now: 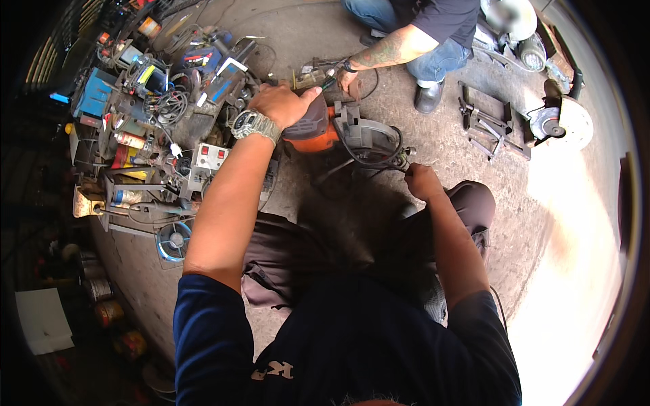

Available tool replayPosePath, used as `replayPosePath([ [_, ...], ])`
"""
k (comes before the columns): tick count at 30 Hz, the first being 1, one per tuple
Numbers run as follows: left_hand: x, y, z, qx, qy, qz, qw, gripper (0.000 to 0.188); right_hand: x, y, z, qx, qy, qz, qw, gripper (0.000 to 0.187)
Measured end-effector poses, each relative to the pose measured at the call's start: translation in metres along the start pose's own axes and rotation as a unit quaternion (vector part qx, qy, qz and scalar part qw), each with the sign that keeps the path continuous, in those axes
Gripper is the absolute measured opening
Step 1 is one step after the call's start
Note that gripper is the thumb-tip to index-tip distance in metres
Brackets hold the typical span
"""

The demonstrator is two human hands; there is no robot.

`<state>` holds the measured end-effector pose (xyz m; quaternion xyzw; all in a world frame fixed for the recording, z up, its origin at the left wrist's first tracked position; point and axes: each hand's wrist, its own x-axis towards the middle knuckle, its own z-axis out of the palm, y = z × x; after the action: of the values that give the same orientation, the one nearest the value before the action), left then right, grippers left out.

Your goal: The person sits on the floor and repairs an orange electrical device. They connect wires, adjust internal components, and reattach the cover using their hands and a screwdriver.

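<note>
The blue-rimmed round fan point(175, 241) lies left of and nearer than the orange-and-grey power tool point(315, 142), which sits on the concrete floor in front of the crouching person. At the tool's near right end, the right hand point(424, 183) is curled closed around a slender part. Left of the tool stands a grey switch box point(210, 157) with red rockers. On the tool's dark housing rests the left hand point(279, 105), palm down, thumb pointing right; whether its fingers clamp the housing I cannot tell. A wristwatch point(247, 124) sits just left of the tool. Well right of it stands a pale cutting disc point(575, 125). Just beyond the tool reaches a co-worker's hand point(349, 81)
</note>
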<state>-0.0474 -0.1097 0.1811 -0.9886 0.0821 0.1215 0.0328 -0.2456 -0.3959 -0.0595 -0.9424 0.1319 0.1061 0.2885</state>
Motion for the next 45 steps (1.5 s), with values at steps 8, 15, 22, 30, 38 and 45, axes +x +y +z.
replayPosePath([
  [8, 0.009, -0.036, 0.06, -0.255, 0.151, 0.145, 0.944, 0.077, -0.002, 0.001, -0.002, 0.004, -0.008, -0.008, 1.0, 0.021],
  [15, 0.019, -0.047, 0.087, -0.366, 0.246, 0.161, 0.883, 0.049, -0.001, -0.009, -0.009, -0.002, -0.024, 0.013, 1.0, 0.022],
  [22, 0.02, -0.04, 0.092, -0.343, 0.301, 0.152, 0.877, 0.05, 0.001, -0.01, -0.008, -0.017, -0.02, 0.013, 1.0, 0.023],
  [30, 0.022, -0.045, 0.092, -0.355, 0.266, 0.153, 0.883, 0.05, -0.001, -0.012, -0.013, -0.013, -0.015, 0.001, 1.0, 0.022],
  [38, 0.029, -0.057, 0.115, -0.532, 0.277, 0.15, 0.786, 0.039, -0.006, -0.034, -0.041, 0.082, 0.119, -0.007, 0.989, 0.018],
  [45, 0.019, -0.053, 0.133, -0.701, 0.287, 0.098, 0.646, 0.031, 0.026, -0.173, -0.092, 0.214, 0.18, -0.161, 0.946, 0.015],
])
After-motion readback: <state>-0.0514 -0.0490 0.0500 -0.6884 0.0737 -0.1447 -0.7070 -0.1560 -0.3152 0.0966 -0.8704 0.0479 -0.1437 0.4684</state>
